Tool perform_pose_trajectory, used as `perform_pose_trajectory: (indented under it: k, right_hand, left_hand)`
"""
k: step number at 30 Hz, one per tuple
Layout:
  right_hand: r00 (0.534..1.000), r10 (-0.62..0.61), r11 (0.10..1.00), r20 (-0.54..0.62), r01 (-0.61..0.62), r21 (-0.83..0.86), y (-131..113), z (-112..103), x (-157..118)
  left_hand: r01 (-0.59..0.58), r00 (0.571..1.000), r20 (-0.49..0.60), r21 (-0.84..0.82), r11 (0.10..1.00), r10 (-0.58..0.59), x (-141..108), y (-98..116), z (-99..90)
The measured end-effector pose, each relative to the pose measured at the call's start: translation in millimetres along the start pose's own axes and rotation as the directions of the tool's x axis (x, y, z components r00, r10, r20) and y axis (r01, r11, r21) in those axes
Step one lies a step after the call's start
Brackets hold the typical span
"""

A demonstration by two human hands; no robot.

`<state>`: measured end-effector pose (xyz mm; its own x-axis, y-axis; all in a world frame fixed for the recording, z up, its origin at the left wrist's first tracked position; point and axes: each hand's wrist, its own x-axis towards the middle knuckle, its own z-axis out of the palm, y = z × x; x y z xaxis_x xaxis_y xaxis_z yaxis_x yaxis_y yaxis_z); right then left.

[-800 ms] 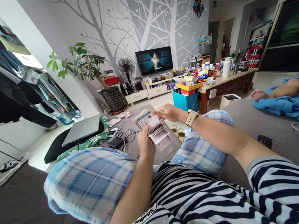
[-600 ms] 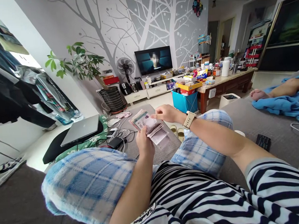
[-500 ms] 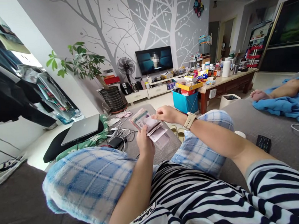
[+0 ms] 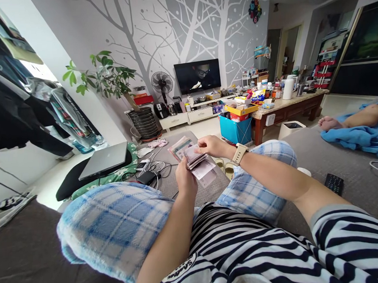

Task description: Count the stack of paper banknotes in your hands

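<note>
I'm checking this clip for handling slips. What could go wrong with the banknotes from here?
The left hand pinches the fanned banknotes only at their lower edge, so some may slide out as the right hand peels the top one. Loose notes would likely drop among the cables on the grey ottoman or to the floor past its edge. Notes sticking together could also be peeled two at once.

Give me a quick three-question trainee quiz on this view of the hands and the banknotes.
1. True or false: the left hand grips the banknotes.
2. Which wrist has the watch? A left, B right.
3. Fill in: the right hand touches the notes at their ____ edge.

Key: 1 true. 2 B. 3 top. The closed laptop lies apart from both hands, to the left.
</note>
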<state>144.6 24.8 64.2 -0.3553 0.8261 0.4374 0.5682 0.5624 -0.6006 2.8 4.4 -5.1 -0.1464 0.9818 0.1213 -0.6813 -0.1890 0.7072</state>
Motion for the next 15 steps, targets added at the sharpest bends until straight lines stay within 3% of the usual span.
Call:
perform_pose_trajectory:
  k: [7, 15]
  right_hand:
    - [0.996, -0.051, 0.994, -0.074, 0.058, 0.096, -2, 1, -3]
    - [0.993, -0.120, 0.922, -0.015, 0.117, 0.369, 12, 7, 4]
  left_hand:
    - [0.069, 0.998, 0.004, -0.075, 0.995, -0.069, -1, 5, 2.7]
    - [0.051, 0.999, 0.010, -0.092, 0.994, -0.051, -1, 6, 3.9]
